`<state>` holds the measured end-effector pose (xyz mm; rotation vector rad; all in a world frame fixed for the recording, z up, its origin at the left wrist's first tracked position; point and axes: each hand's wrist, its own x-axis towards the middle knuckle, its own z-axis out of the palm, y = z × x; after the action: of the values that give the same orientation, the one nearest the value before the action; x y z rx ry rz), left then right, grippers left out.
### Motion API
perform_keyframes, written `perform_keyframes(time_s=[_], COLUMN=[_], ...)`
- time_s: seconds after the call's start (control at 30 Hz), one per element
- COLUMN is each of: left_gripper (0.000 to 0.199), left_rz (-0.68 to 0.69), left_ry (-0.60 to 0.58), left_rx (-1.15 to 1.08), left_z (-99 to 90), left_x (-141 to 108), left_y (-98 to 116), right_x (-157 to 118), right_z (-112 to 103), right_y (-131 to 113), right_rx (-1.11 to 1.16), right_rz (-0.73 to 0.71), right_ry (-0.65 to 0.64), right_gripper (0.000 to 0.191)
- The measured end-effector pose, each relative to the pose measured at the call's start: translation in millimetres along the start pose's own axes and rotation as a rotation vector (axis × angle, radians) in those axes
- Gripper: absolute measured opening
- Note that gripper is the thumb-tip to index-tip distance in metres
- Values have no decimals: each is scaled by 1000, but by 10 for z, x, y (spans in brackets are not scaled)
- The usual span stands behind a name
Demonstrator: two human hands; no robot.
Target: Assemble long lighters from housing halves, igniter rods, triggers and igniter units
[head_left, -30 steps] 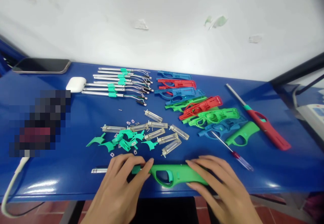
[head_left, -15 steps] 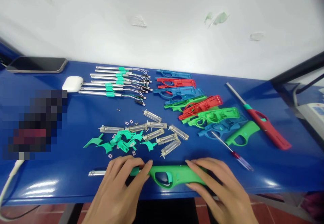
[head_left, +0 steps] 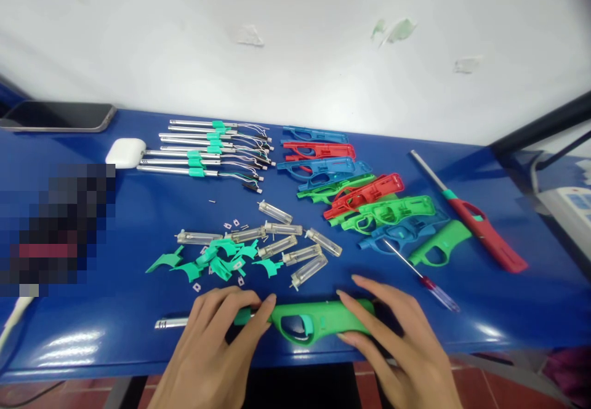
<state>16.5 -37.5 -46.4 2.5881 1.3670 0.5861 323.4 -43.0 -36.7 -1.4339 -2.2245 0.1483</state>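
A green long-neck lighter (head_left: 329, 319) lies along the table's front edge, its metal tube pointing left and a teal trigger in its finger opening. My left hand (head_left: 215, 341) is closed on the lighter where tube meets body, thumb at the front of the green shell. On the handle's rear, my right hand (head_left: 401, 338) grips with thumb below and a finger above; another finger is lifted off. Beyond them lie teal trigger pieces (head_left: 220, 267) and several clear fuel tanks (head_left: 309, 270), with tiny pale clips among them.
Metal tubes with wires (head_left: 198, 144) lie in a row at the back. Red, blue and green shell halves (head_left: 369, 196) are heaped right of centre, near a screwdriver (head_left: 429, 283) and a red lighter (head_left: 489, 236). A phone (head_left: 58, 116) and white case (head_left: 125, 152) sit at left.
The upper finger of my right hand has lifted and spread away from the handle. The view has shifted slightly, and the lighter stays in nearly the same place.
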Motion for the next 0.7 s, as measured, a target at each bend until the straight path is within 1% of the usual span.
perform_keyframes(time_s=[0.17, 0.27, 0.5, 0.57, 0.7], left_gripper=[57, 62, 60, 56, 37], left_rz=[27, 47, 46, 35, 7], left_ry=[-35, -53, -17, -7, 37], left_rx=[53, 93, 116, 113, 38], left_z=[-3, 21, 82, 83, 79], left_x=[-10, -4, -10, -6, 34], left_y=[12, 24, 77, 89, 107], right_x=[-27, -5, 37, 34, -6], right_z=[24, 41, 38, 27, 5], right_y=[-11, -23, -24, -15, -9], right_rx=[23, 42, 42, 66, 167], right_rz=[30, 46, 82, 105, 193], right_ry=[15, 27, 50, 45, 26], right_gripper=[34, 34, 32, 30, 22])
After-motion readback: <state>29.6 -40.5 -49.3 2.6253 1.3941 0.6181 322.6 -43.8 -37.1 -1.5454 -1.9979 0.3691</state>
